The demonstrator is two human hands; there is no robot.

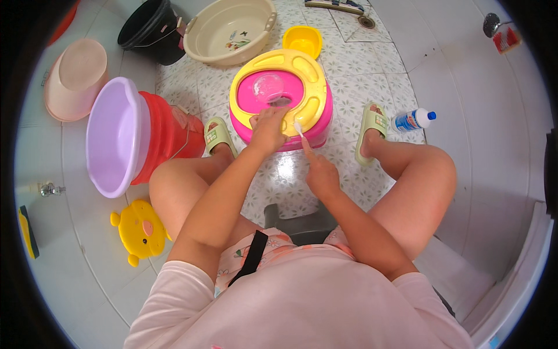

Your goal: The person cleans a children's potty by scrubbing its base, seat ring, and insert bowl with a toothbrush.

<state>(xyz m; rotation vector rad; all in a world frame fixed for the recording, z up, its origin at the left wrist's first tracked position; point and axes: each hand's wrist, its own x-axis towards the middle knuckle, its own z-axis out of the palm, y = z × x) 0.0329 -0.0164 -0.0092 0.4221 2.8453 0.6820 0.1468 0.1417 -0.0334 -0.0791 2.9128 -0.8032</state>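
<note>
A child's potty with a pink base (328, 113) and a yellow seat ring (313, 70) stands on the floor between my feet. My left hand (269, 131) grips the ring's near edge, fingers over its inner rim and thumb at the front. In my right hand (322, 174) is a white toothbrush (299, 129), index finger stretched along its handle. Its head touches the near right part of the ring. Inside the ring, a round clear dish (268, 88) with white residue sits on the pink surface, beside a hole partly hidden by my left hand.
Behind the potty are a small yellow basin (302, 40), a large beige basin (226, 32) and a black bucket (150, 32). To the left, a purple basin (114, 139) leans against a red bucket (168, 131). A yellow bear-faced lid (141, 229) lies nearby. A white bottle (412, 120) lies beside my right slipper.
</note>
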